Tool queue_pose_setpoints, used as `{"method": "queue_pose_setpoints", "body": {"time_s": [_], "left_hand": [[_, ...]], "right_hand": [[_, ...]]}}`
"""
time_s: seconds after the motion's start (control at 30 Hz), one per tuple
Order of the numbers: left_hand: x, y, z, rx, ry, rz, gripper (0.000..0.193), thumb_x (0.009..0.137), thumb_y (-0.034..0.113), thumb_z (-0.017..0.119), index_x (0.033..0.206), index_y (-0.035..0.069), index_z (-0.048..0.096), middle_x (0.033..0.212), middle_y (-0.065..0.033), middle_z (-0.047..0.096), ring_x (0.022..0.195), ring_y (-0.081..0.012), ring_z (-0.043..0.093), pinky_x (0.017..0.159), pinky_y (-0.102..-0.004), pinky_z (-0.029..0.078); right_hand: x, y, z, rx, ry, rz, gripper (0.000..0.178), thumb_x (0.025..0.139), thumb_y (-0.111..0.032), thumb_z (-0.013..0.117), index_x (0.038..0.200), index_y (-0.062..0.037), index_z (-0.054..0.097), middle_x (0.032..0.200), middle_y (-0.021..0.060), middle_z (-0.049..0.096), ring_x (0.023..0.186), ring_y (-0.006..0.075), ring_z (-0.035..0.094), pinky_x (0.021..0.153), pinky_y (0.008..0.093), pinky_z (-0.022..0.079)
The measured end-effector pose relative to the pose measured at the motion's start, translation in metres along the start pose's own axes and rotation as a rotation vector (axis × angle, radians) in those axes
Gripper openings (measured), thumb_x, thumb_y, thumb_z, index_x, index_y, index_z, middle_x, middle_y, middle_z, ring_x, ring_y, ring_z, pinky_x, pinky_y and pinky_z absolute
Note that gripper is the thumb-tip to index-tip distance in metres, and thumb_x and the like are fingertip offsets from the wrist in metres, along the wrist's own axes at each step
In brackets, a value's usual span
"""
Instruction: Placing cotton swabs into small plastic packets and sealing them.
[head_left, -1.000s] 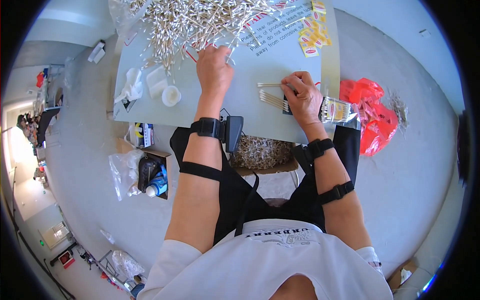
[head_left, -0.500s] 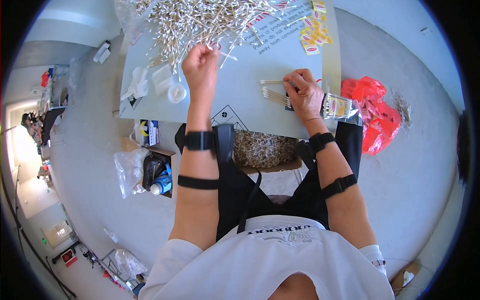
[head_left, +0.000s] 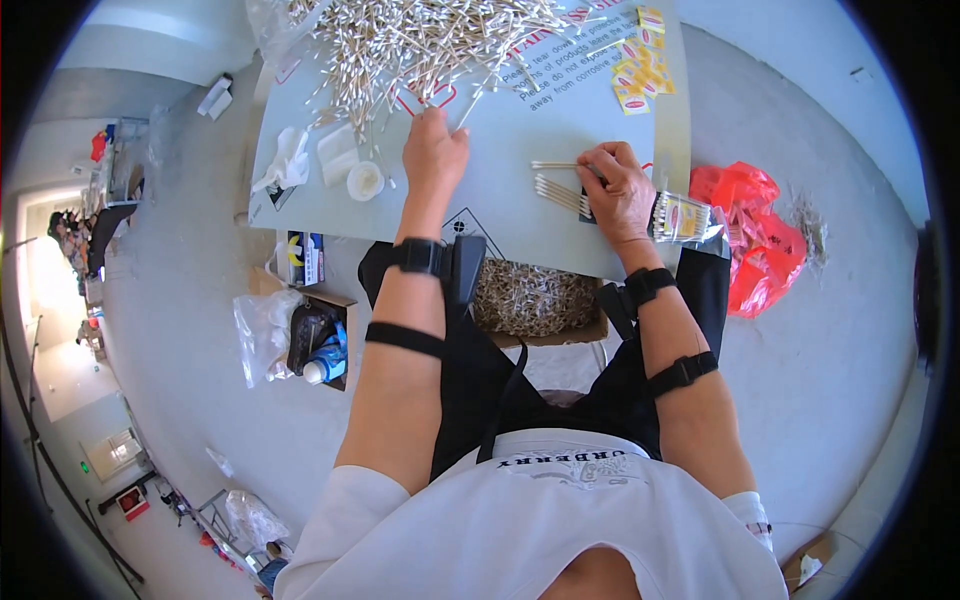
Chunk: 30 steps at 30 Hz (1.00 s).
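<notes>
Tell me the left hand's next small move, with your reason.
Probably have the left hand pinch lightly at the near edge of the swab pile: it is right at that edge, though whether it grips anything is unclear, and the right hand holds a single swab beside a few lined-up swabs.

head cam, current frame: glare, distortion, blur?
Head view: bright opening at far left blown to white; black fisheye border, right-hand wall bowed near it; cotton swab pile, left hand and right hand reasonably sharp, no obvious motion blur.
</notes>
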<state>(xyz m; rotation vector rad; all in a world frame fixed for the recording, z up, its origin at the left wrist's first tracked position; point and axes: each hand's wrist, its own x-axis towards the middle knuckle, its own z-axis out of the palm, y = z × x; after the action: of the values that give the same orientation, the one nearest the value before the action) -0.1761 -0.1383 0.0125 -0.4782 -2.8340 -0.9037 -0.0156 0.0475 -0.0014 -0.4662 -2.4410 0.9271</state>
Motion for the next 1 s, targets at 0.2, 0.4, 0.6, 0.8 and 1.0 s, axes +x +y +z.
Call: {"method": "queue_pose_setpoints", "body": {"time_s": [0.2,0.4,0.6,0.8,1.0], "left_hand": [[0.016,0.016,0.012,0.158,-0.319,0.043,0.022,0.076,0.014,0.069,0.096,0.008,0.063,0.096,-0.0130,0.062,0.088,-0.0351,0.061,0.076,-0.0457,0.049],[0.029,0.026,0.022,0.029,-0.083,0.349,0.022,0.068,0.010,0.077,0.088,0.009,0.067,0.097,-0.0093,0.058,0.098,-0.0317,0.056,0.081,-0.0417,0.047],[0.047,0.034,0.019,0.203,-0.186,0.410,0.019,0.067,0.012,0.079,0.083,0.010,0.068,0.093,-0.0084,0.058,0.098,-0.0297,0.053,0.084,-0.0422,0.044],[0.031,0.027,0.025,0.175,-0.127,0.486,0.011,0.069,0.010,0.076,0.074,0.010,0.066,0.087,-0.0080,0.057,0.091,-0.0307,0.053,0.079,-0.0417,0.045],[0.007,0.050,0.036,0.064,-0.174,0.494,0.013,0.070,0.008,0.075,0.075,0.009,0.063,0.084,-0.0066,0.058,0.087,-0.0296,0.055,0.076,-0.0406,0.047]], "right_hand": [[-0.001,0.003,-0.002,0.028,-0.001,0.048,0.006,0.078,-0.016,0.068,0.084,-0.0145,0.069,0.092,0.0008,0.062,0.078,0.0246,0.064,0.065,0.0371,0.052],[-0.002,0.002,-0.001,0.031,-0.011,0.036,0.008,0.079,-0.015,0.070,0.087,-0.0140,0.069,0.092,-0.0001,0.062,0.075,0.0204,0.064,0.065,0.0316,0.050],[-0.001,0.002,-0.003,0.049,-0.004,0.032,0.005,0.078,-0.016,0.068,0.083,-0.0140,0.069,0.090,0.0013,0.061,0.079,0.0237,0.064,0.064,0.0363,0.051],[-0.001,0.001,-0.003,0.058,0.006,0.013,0.004,0.078,-0.016,0.069,0.081,-0.0140,0.069,0.090,0.0007,0.061,0.080,0.0232,0.064,0.064,0.0360,0.051],[-0.001,0.001,-0.002,0.081,-0.011,0.043,0.005,0.078,-0.016,0.069,0.083,-0.0144,0.069,0.090,0.0013,0.061,0.082,0.0241,0.064,0.066,0.0373,0.051]]}}
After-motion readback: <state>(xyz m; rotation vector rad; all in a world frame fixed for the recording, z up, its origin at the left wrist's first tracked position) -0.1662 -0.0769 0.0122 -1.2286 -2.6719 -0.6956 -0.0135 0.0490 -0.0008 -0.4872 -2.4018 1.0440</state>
